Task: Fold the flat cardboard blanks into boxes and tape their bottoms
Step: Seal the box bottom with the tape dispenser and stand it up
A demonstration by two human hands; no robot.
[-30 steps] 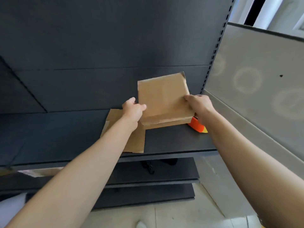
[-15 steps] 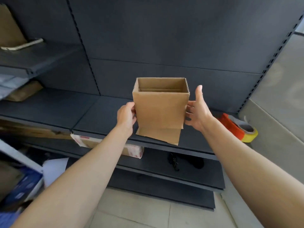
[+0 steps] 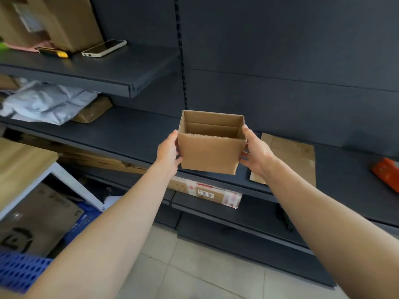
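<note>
A small brown cardboard box [image 3: 210, 155] is held upright in the air in front of the dark shelf [image 3: 138, 137], its open top facing up. My left hand [image 3: 169, 151] grips its left wall and my right hand [image 3: 255, 152] grips its right wall. Flat cardboard blanks [image 3: 289, 156] lie on the shelf just right of the box. An orange tape roll [image 3: 386, 172] sits at the far right of the same shelf, partly cut off by the frame edge.
An upper shelf [image 3: 112, 70] at left carries a phone [image 3: 103, 48], a large carton [image 3: 64, 20] and a yellow tool [image 3: 55, 53]. Grey plastic bags [image 3: 45, 102] lie below it. A taped parcel [image 3: 207, 193] sits on a lower shelf. A wooden table [image 3: 19, 165] and blue crate [image 3: 19, 270] stand at left.
The box went from tilted on the shelf to upright and held in the air with its top open. It moved left of the blanks, and the view swung left, showing the upper shelf.
</note>
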